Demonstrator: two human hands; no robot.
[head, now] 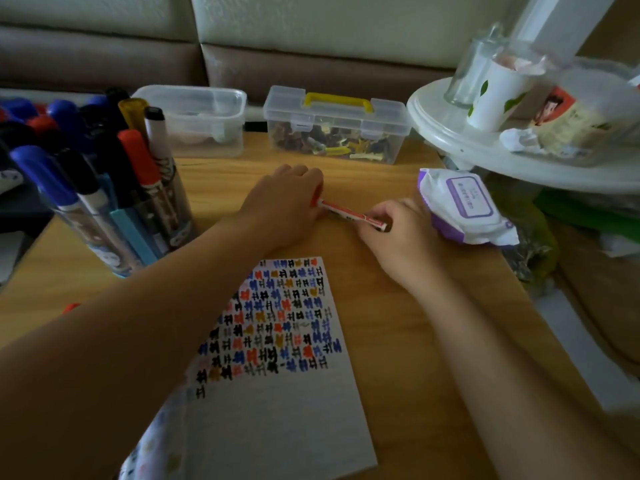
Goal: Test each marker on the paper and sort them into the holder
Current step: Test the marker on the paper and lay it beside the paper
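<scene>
Nearest the viewer, on the wooden worktop (pixel 377 323), lies a sheet of paper (pixel 284 410). Its far half is filled with rows of small test marks in black, blue, red and ochre, and its near half is blank. The left forearm crosses the paper's left edge.

Just beyond the paper's far edge, both hands meet on a single marker (pixel 346 212) with a white and red barrel, lying nearly level and low over the worktop. The left hand (pixel 284 199) is curled round its left end, where a red cap shows at the fingers. The right hand (pixel 391 233) pinches the right end between curled fingers and thumb. Whether the cap is seated or partly pulled off cannot be told.

To the left of the hands stands the holder (pixel 145 233), a clear round tub. It is packed with capped markers (pixel 138 157) that lean outward, their caps blue, black, red and yellow. To the right of the right hand, a purple and white pack of wipes (pixel 464 206) rests at the worktop's right edge.

Along the far edge sit two clear plastic boxes: a lidded box (pixel 201 119) on the left and a box with a yellow handle (pixel 336 126) holding small mixed pieces. At far right, a white round stand (pixel 446 133) carries a glass bottle (pixel 474 71) and a paper cup (pixel 498 95). Behind all runs a padded sofa back (pixel 311 32).
</scene>
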